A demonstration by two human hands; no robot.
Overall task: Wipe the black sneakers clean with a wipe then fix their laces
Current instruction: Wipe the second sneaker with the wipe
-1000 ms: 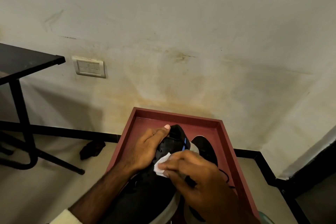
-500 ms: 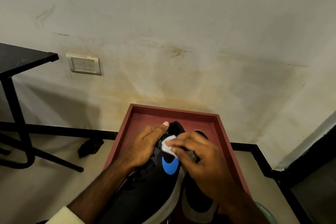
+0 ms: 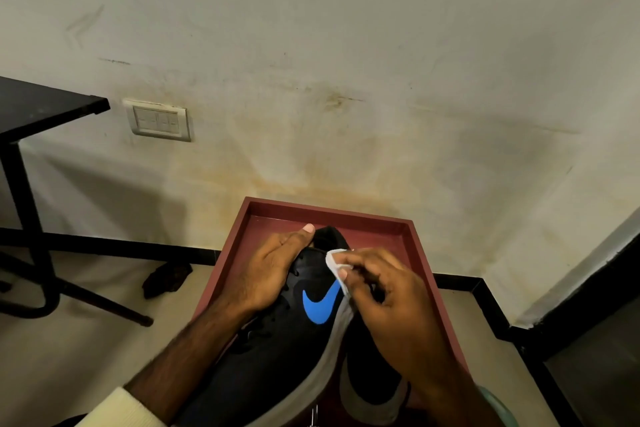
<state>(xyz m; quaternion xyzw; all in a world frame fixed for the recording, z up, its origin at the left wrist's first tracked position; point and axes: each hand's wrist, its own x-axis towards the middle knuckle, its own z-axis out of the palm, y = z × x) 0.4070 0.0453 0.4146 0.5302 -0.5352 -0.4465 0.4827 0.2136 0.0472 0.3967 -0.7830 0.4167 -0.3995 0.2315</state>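
Your left hand (image 3: 273,274) grips the sneaker (image 3: 277,350) over the tray (image 3: 420,253), your right hand (image 3: 391,295) pinches the limp wipe (image 3: 335,262) near the heel; it's light, stiffest along the sole.

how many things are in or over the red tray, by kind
sneakers: 2 (one held, one lying beside it)
wipe: 1
hands: 2 (left, right)
tray: 1
total: 6
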